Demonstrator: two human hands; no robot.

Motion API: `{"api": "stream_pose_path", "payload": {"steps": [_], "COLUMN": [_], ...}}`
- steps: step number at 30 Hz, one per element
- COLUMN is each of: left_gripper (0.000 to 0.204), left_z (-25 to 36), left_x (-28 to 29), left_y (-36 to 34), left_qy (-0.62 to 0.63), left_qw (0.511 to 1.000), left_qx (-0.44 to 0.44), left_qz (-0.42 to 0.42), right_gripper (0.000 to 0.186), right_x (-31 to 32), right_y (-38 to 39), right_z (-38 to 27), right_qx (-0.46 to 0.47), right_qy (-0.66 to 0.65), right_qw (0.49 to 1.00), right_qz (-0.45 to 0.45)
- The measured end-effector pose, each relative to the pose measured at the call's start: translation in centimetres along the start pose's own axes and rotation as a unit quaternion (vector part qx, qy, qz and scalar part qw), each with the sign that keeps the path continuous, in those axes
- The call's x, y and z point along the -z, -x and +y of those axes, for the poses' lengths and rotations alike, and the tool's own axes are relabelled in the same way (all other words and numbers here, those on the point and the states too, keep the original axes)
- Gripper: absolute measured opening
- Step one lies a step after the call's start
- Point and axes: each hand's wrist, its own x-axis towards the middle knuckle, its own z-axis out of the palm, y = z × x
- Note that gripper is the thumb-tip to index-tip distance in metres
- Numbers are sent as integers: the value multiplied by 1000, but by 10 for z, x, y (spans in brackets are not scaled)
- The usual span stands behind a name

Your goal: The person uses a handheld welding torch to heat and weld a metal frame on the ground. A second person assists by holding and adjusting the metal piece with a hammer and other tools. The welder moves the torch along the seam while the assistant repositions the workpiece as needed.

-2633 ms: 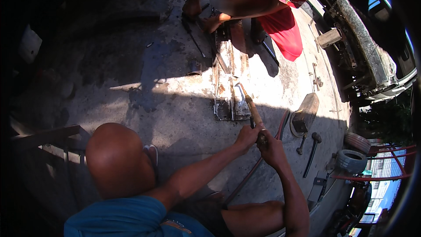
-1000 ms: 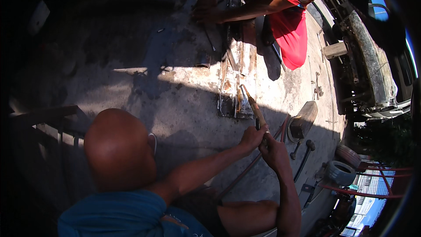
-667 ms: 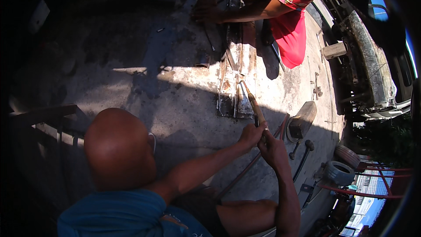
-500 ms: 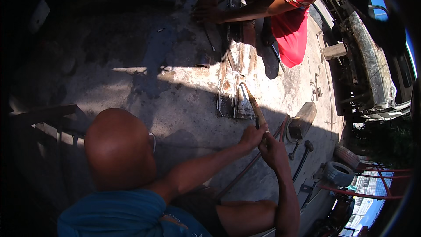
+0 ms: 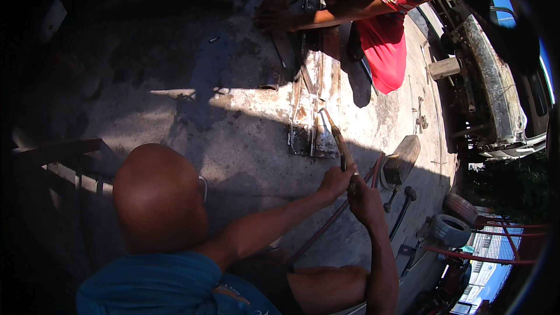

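Torch (image 5: 337,137) is pointing at a panel (image 5: 331,76), both hands clamped on it.

The left hand (image 5: 337,181) is wrapping around the handle, and the right hand (image 5: 364,199) is gripping just behind, the two sitting close together. The bent tip is either hovering over the panel or touching it; from this angle I cannot quite tell. The panel is lying lengthwise on the floor (image 5: 233,157), part in sun, part in shadow. A red hose (image 5: 322,229) is running past the hands. To the right, a block (image 5: 403,159) is lying near two hammers (image 5: 410,194), with tyres (image 5: 451,230) sitting farther off. Near the panel's far end, a co-worker (image 5: 384,52) in red is crouching, arms reaching across it into shade. A worn vehicle (image 5: 494,79) is standing at far right.
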Motion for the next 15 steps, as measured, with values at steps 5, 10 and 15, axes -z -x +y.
{"api": "stream_pose_path", "payload": {"steps": [5,10,15], "left_gripper": [68,67,67], "left_z": [-3,-6,-7], "left_x": [-2,-4,-7], "left_y": [0,1,3], "left_qy": [4,-10,-22], "left_qw": [1000,1000,1000], "left_qx": [4,0,2], "left_qz": [1,2,1], "right_gripper": [36,36,36], "right_x": [-1,2,2], "right_y": [0,3,6], "right_z": [2,-3,1], "right_qx": [-9,-19,-29], "right_qy": [2,1,4], "right_qw": [1000,1000,999], "right_qz": [-3,-10,-17]}}
